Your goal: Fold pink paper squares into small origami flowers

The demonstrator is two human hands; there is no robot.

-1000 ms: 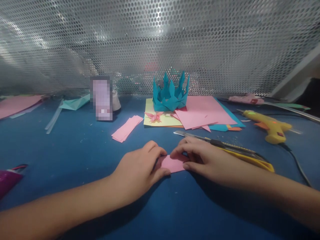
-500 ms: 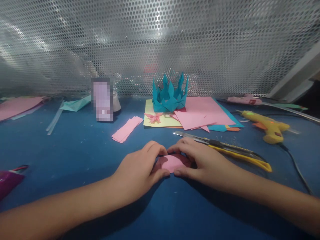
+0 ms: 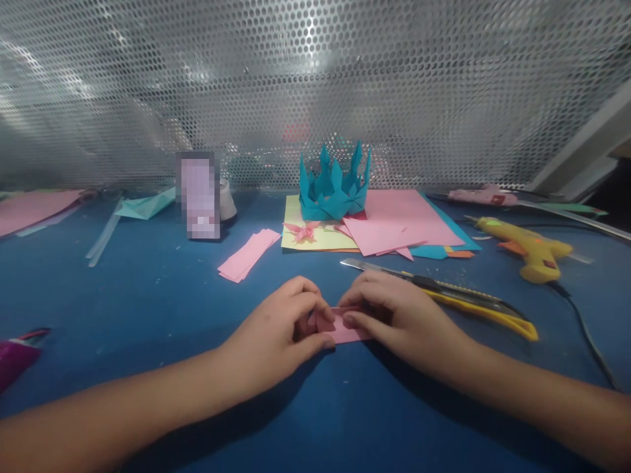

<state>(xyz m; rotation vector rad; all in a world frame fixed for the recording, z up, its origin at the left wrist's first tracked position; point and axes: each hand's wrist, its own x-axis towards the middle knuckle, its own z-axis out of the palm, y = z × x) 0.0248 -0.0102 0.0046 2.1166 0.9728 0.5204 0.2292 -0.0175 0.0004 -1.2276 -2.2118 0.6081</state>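
Observation:
A small piece of pink paper (image 3: 348, 332) lies on the blue table between my hands, its side parts hidden by fingers. My left hand (image 3: 288, 322) grips its left end, with the thumb at the near edge and the fingertips on top. At the right end, my right hand (image 3: 389, 309) pinches the sheet, its thumb pressed on the upper face near the far edge. Just behind the right hand lies a yellow utility knife (image 3: 463, 302) with its blade out. Beyond the left hand rests a small stack of pink paper strips (image 3: 249, 256).
A teal paper crown (image 3: 332, 194) stands on coloured sheets (image 3: 409, 226), beside a pink folded paper piece (image 3: 302, 231). A yellow glue gun (image 3: 532, 246) with a cord lies right. A phone (image 3: 200, 197) stands upright at back left, near clear glue sticks (image 3: 104, 233). Perforated metal (image 3: 315, 85) closes the back.
My right thumb has moved from the paper's near edge onto its top. My left fingertips have come forward over it. The paper's curved upper part now looks pressed flatter.

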